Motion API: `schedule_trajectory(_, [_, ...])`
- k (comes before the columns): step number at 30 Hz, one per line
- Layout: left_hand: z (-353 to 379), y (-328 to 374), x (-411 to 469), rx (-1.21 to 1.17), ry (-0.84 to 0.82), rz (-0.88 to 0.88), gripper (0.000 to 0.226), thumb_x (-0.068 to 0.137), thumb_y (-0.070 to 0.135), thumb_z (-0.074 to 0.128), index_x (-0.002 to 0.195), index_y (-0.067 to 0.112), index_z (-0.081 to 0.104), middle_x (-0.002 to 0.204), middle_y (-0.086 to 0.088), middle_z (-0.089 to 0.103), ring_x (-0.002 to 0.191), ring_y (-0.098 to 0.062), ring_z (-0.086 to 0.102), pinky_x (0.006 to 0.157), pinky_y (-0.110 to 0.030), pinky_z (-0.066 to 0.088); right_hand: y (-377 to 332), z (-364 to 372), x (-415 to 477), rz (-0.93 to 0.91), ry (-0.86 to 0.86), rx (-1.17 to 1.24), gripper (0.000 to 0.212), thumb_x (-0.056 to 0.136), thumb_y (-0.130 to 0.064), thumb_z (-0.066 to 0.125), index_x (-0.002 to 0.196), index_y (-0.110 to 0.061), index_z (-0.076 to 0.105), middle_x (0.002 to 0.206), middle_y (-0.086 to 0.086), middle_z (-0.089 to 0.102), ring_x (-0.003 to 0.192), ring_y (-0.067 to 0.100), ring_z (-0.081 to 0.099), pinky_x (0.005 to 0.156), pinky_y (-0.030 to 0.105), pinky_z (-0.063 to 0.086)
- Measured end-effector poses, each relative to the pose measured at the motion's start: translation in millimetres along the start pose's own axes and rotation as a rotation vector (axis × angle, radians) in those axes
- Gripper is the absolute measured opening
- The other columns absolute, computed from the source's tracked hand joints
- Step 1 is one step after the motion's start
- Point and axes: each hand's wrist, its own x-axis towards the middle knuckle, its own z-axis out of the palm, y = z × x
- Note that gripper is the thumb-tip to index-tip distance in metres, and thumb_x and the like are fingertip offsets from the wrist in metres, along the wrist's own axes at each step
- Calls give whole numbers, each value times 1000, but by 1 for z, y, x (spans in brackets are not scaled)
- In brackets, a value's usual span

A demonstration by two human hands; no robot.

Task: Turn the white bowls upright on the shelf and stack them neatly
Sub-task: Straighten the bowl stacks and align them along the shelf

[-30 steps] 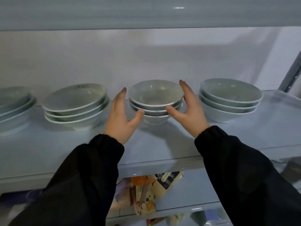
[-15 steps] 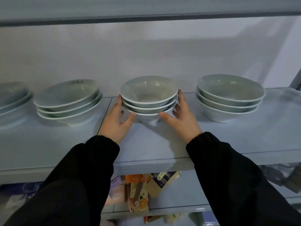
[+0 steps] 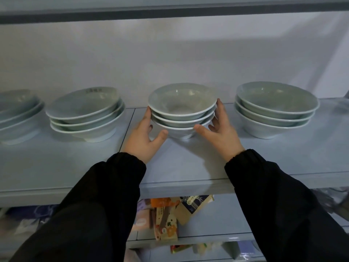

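A stack of three upright white bowls (image 3: 182,103) stands in the middle of the pale shelf (image 3: 188,167). My left hand (image 3: 140,140) cups its left side, fingers up against the rims and thumb under the lowest bowl's front. On the other side my right hand (image 3: 221,137) grips the stack the same way, thumb at the front. Three more upright stacks share the shelf: one left of my hands (image 3: 85,110), one at the far left edge (image 3: 17,110), partly cut off, and one to the right (image 3: 275,106).
Another shelf board (image 3: 170,14) runs overhead. A white wall closes the back. Below, a lower shelf holds colourful packets (image 3: 166,220). Bare shelf surface lies in front of the stacks, with gaps between them.
Both hands have closed in from beside the middle stack to hold it at its sides. The stack now sits a little further back on the shelf.
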Motion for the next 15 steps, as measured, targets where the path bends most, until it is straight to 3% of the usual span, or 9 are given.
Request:
schedule_trajectory(10, [1,5,-4,26,124,34,77,88,53,58,154,37,23,151,12,43,137,-5,42,111,-39,41,-4,1,-3,29,27,-63,106,76,-50,82,157,-41,14,158,-20,32,142,1,35,117,41,35])
schedule_trajectory(15, [-1,4,-3,41,175,-10,85,84,61,53,156,30,20,157,6,33,140,-13,37,114,-44,36,-4,1,-2,3,50,-143,100,80,-46,79,157,-35,17,156,-19,36,139,-2,37,116,38,37])
